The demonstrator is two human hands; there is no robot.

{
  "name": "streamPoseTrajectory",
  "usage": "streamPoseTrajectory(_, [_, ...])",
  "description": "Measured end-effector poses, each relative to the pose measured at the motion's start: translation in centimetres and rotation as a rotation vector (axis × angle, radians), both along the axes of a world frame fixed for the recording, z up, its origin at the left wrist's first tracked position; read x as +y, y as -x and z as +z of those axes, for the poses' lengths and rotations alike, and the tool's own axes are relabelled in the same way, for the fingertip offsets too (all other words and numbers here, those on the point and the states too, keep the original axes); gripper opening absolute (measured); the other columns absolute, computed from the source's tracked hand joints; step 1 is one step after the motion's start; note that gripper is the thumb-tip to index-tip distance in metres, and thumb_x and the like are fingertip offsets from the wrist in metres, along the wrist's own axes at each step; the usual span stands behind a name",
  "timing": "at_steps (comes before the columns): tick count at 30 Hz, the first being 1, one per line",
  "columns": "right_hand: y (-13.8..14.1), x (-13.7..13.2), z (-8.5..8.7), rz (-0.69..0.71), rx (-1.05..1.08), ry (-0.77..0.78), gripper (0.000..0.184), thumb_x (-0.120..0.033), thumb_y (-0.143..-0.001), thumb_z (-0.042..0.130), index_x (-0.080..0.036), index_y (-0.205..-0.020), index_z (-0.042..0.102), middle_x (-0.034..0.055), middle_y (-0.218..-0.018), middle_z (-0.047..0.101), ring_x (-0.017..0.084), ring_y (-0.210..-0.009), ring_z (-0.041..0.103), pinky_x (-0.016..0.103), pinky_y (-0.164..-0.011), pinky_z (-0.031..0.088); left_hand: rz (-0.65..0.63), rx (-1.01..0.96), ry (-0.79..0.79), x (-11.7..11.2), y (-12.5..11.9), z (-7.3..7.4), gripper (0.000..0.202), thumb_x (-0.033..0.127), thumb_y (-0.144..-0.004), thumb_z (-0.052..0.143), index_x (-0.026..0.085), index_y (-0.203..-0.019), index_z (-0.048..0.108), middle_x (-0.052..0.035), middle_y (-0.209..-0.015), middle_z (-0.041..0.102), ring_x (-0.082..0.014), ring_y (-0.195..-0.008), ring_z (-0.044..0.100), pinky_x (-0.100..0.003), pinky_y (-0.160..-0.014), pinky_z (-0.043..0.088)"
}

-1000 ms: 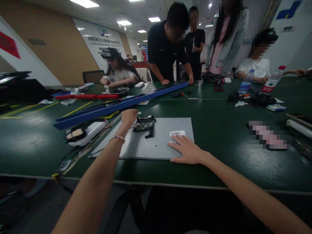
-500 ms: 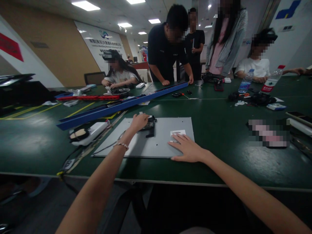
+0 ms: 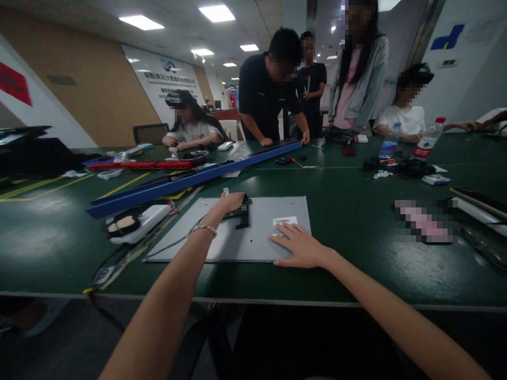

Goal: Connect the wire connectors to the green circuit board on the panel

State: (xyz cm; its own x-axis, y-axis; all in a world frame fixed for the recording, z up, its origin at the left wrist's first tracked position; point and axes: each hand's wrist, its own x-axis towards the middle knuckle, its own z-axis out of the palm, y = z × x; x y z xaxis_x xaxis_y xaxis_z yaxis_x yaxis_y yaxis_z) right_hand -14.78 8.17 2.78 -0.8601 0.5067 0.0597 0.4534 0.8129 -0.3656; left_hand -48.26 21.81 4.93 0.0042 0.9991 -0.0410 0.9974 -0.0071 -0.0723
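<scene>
A light grey flat panel (image 3: 265,248) with small dark holes lies on the green table. On its left half sits a black electronic device (image 3: 237,212), with a dark cable (image 3: 174,244) running off to the left. My left hand (image 3: 231,201) is closed over the device's far side, covering much of it; the fingertips are hidden. My right hand (image 3: 303,245) lies flat and open on the panel's right part, fingers spread. Its fingertips touch a white label (image 3: 284,220) with dark print.
Left of the panel are a white power strip (image 3: 148,219) and a beige-and-black round object (image 3: 123,224). A long blue channel (image 3: 190,179) crosses behind, touched by a standing person. Two bottles (image 3: 390,141), a phone-shaped pink object (image 3: 423,221) and other people are to the right.
My left hand has shifted slightly right over the black device, covering more of it. The right hand stays flat on the panel. The whole view has moved a little.
</scene>
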Motion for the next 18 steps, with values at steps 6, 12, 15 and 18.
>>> streamPoseTrajectory(6, [-0.2, -0.3, 0.5, 0.007, -0.017, 0.034, 0.086, -0.077, -0.083, 0.036, -0.026, -0.151, 0.026, 0.007, -0.161, 0.006, 0.031, -0.146, 0.005, 0.047, -0.117, 0.008, 0.028, -0.026, -0.093, -1.4, 0.1, 0.4, 0.046, 0.021, -0.094, 0.027, 0.019, -0.134, 0.05, -0.014, -0.14, 0.051, -0.0266, -0.129, 0.046, -0.056, -0.108, 0.027])
streamPoseTrajectory(12, [-0.4, -0.4, 1.1, 0.015, -0.03, 0.024, 0.084, -0.074, -0.084, 0.041, -0.026, -0.151, 0.025, 0.0082, -0.161, 0.006, 0.034, -0.146, 0.001, 0.053, -0.116, 0.007, 0.168, -0.042, -0.201, -4.6, 0.6, 0.3, 0.045, 0.025, -0.094, 0.028, 0.015, -0.132, 0.049, -0.0186, -0.143, 0.044, -0.03, -0.133, 0.039, -0.059, -0.105, 0.03])
streamPoseTrajectory(15, [0.7, -2.1, 2.5, 0.054, 0.031, -0.019, 0.082, -0.071, -0.085, 0.043, -0.024, -0.151, 0.026, 0.0104, -0.16, 0.009, 0.037, -0.145, 0.004, 0.058, -0.114, 0.008, 0.265, -0.086, -0.266, -6.6, -0.2, -0.7, 0.047, 0.037, -0.095, 0.028, 0.015, -0.13, 0.051, -0.0205, -0.137, 0.049, -0.0338, -0.126, 0.045, -0.059, -0.098, 0.037])
streamPoseTrajectory(18, [3.8, -6.2, 5.1, 0.189, 0.225, -0.112, 0.069, -0.062, -0.092, 0.038, -0.02, -0.147, 0.033, 0.0132, -0.155, 0.027, 0.032, -0.141, 0.024, 0.052, -0.113, 0.022, 0.347, -0.105, -0.408, -8.2, -1.6, -1.7, 0.048, 0.041, -0.096, 0.028, 0.017, -0.131, 0.05, -0.02, -0.137, 0.049, -0.0355, -0.123, 0.047, -0.06, -0.095, 0.038])
